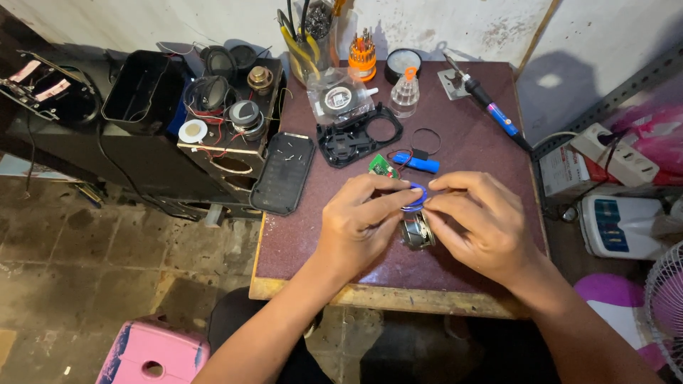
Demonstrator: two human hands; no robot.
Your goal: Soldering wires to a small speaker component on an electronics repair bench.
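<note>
My left hand (361, 217) and my right hand (484, 220) meet over the middle of the maroon table (469, 135). Together their fingertips pinch a small blue ring (414, 197). Just below it, between the palms, sits a small round metal speaker driver (416, 231); whether it rests on the table or is held I cannot tell. Behind the hands lie a small green circuit board (383, 167) and a blue cylindrical cell (418, 163) with thin wires.
A black plastic shell (357, 136), a black grille panel (282, 174), a soldering iron (487, 103), a screwdriver-bit holder (362, 58), a clear bottle (405, 94) and a tool cup (309, 32) stand farther back. Speaker boxes (224, 117) with loose drivers stand left; a pink stool (153, 352) is below.
</note>
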